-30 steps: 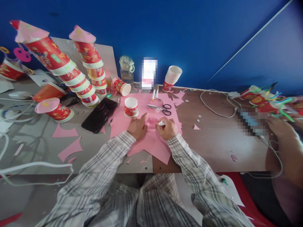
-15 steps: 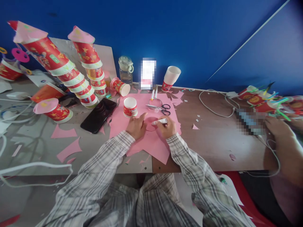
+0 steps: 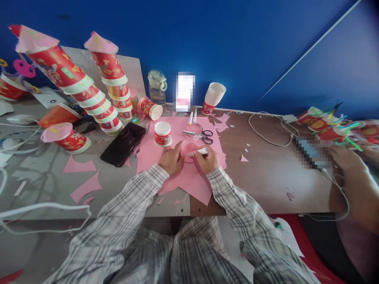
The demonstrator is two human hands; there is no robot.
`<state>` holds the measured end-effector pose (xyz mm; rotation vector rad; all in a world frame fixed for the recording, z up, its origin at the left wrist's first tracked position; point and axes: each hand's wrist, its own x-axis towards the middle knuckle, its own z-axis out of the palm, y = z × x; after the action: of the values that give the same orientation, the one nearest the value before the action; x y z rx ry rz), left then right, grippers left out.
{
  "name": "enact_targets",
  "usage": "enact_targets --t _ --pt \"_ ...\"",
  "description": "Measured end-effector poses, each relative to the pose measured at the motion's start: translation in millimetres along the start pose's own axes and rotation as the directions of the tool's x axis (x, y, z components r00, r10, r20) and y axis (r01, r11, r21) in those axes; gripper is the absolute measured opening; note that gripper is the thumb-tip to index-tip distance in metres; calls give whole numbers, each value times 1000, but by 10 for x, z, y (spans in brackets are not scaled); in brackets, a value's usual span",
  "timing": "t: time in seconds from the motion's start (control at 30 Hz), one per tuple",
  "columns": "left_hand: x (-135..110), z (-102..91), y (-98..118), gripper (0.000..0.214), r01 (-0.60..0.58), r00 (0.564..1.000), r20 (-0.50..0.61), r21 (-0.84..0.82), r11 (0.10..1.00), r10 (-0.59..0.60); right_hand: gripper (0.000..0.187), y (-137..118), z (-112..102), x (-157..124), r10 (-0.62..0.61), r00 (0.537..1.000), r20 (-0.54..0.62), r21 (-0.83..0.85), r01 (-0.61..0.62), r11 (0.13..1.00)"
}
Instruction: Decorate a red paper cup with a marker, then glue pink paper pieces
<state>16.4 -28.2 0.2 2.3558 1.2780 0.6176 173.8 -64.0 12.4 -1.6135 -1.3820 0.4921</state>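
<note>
My left hand (image 3: 171,158) presses down on a round pink disc (image 3: 187,149) that lies on a large pink paper sheet (image 3: 189,179), index finger stretched along its edge. My right hand (image 3: 209,159) is closed around a white marker (image 3: 199,152), its tip at the disc's right rim. A red-and-white paper cup (image 3: 163,133) stands upside down just beyond my left hand. Black-handled scissors (image 3: 201,136) lie on the pink sheet behind the disc.
A black phone (image 3: 123,143) lies left of the sheet. Stacked red cup towers (image 3: 77,84) lean at the back left, a jar (image 3: 156,87) and white cups (image 3: 214,94) stand by the blue wall. Another person's hand (image 3: 345,158) and cables (image 3: 271,130) are at the right. Pink scraps litter the table.
My right hand turned the marker from upright to lying sideways and shifted slightly along the disc's rim. My left hand stays pressed on the disc.
</note>
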Motion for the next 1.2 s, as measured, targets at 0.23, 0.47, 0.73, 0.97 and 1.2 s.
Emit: enact_targets --t 0.23,0.47,0.73,0.97,1.2 --pt "5 4 -22 59 14 1000 4 10 1000 -14 16 26 1 -27 -76 996 49 -79 79 994" --pt "8 22 -33 61 13 1000 -7 0 1000 -13 16 95 29 30 -196 979 58 -263 204 943" --pt "15 30 -55 62 12 1000 -18 18 1000 -12 17 76 -77 36 -216 969 -119 -280 176 944" --pt "14 24 -64 64 13 1000 19 34 999 -14 17 31 -11 -11 -220 972 80 -190 231 954" --pt "23 10 -43 63 21 1000 17 31 999 -22 13 126 6 53 -255 966 36 -348 252 903"
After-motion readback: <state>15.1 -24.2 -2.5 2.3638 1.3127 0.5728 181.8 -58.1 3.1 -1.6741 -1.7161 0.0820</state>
